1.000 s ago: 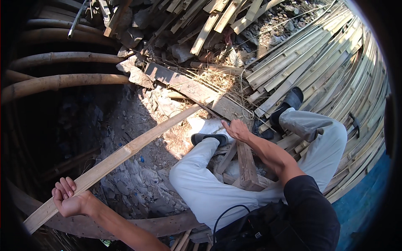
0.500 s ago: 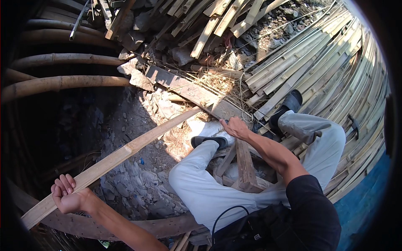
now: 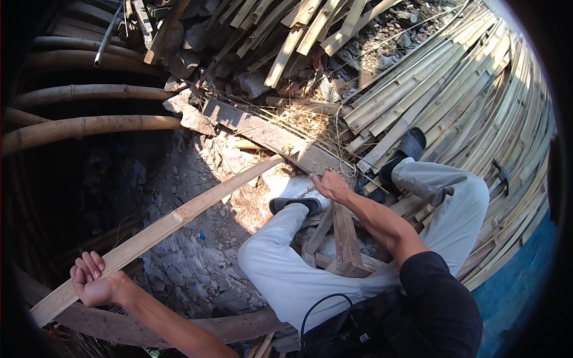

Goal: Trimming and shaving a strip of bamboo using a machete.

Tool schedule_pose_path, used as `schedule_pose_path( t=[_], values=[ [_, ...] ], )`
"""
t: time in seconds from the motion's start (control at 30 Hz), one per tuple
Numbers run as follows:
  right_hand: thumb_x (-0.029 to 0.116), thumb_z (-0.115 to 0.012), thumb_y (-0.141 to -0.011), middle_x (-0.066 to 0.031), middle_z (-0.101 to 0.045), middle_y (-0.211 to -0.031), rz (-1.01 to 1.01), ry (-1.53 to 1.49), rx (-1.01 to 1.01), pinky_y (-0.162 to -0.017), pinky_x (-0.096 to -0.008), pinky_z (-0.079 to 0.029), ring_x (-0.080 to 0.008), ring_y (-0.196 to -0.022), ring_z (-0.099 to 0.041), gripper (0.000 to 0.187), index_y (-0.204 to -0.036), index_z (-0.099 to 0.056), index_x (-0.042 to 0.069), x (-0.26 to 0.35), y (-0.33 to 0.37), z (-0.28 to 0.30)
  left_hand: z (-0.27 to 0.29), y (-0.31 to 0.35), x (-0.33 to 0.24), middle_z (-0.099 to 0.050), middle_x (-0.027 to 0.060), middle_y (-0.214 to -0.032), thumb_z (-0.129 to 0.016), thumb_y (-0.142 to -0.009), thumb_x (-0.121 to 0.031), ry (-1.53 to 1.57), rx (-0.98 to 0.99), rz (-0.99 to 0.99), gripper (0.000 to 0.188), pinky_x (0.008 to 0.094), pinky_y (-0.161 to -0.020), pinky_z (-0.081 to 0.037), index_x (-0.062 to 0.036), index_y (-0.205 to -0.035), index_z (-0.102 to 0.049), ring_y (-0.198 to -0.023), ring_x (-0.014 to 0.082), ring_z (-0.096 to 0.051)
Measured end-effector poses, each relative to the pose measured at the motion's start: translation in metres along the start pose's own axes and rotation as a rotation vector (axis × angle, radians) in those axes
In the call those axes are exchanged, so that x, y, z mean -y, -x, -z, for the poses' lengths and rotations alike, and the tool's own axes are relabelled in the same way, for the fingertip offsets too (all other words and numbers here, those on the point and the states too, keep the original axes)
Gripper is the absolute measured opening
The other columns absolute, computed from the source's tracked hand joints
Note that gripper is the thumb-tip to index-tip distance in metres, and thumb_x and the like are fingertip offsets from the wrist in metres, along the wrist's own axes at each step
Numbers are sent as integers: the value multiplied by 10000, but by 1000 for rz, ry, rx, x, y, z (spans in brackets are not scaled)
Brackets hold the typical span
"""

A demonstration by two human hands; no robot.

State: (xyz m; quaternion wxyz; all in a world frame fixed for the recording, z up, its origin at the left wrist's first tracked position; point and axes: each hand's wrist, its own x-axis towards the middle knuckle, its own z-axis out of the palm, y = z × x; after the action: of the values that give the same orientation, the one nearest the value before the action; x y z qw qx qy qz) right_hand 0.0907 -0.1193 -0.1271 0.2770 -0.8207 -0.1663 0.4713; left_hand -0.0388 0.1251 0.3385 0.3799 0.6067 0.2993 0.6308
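Observation:
My left hand (image 3: 95, 279) is closed around the near end of a long, pale bamboo strip (image 3: 179, 218). The strip slants up to the right, and its far end meets the edge of a worn wooden plank (image 3: 250, 128). In front of my knees, my right hand (image 3: 332, 185) is wrapped around the handle of what looks like a knife. Its thin dark blade (image 3: 293, 161) runs along the plank's near edge by the strip's far end. Fingers hide most of the handle.
Split bamboo slats (image 3: 441, 89) lie in a broad pile at right, with a hammer (image 3: 502, 177) on it. Thick bamboo poles (image 3: 89, 126) project from the left. A wooden frame (image 3: 346, 238) stands between my legs. Rubble (image 3: 203, 268) covers the ground.
The whole view has shifted slightly. The strip's far end seems drawn back a little from the plank. Both hands keep their grips.

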Motion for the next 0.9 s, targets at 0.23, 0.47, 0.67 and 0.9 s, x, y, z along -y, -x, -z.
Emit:
schedule_pose_path(
  t=[0.23, 0.47, 0.67, 0.9],
  values=[
    [544, -399, -913, -342, -613, -1009, -159, -18, -57, -911, -517, -449, -463, -1027, -588, 688, -948, -665, -89, -55, -23, -31, -3, -2, -3, -224, 6, -520, -398, -675, -31, 96, 70, 50, 240, 245, -408, -213, -155, -573, -221, -430, 108, -234],
    [535, -418, -893, -340, -624, -982, -50, -4, -5, -886, -494, -474, -472, -994, -601, 689, -935, -662, -108, -45, -15, -10, 11, -8, 0, -225, 10, -523, -406, -689, -27, 66, 14, 40, 244, 246, -415, -219, -150, -575, -229, -433, 110, -231],
    [603, -436, -869, -377, -594, -1016, -191, -177, -41, -912, -482, -463, -484, -1017, -587, 767, -967, -650, -127, -23, 2, -33, 13, -7, 2, -223, 13, -514, -420, -675, -2, 71, 40, 27, 238, 253, -413, -219, -136, -565, -257, -428, 112, -240],
    [524, -400, -912, -313, -611, -1086, -147, -9, -4, -944, -470, -449, -436, -1086, -574, 665, -1018, -650, -83, -31, -45, -28, 38, -13, 2, -265, 23, -552, -469, -669, -36, 259, 252, 67, 150, 251, -466, -252, -99, -643, -336, -478, 114, -280]
  ],
)
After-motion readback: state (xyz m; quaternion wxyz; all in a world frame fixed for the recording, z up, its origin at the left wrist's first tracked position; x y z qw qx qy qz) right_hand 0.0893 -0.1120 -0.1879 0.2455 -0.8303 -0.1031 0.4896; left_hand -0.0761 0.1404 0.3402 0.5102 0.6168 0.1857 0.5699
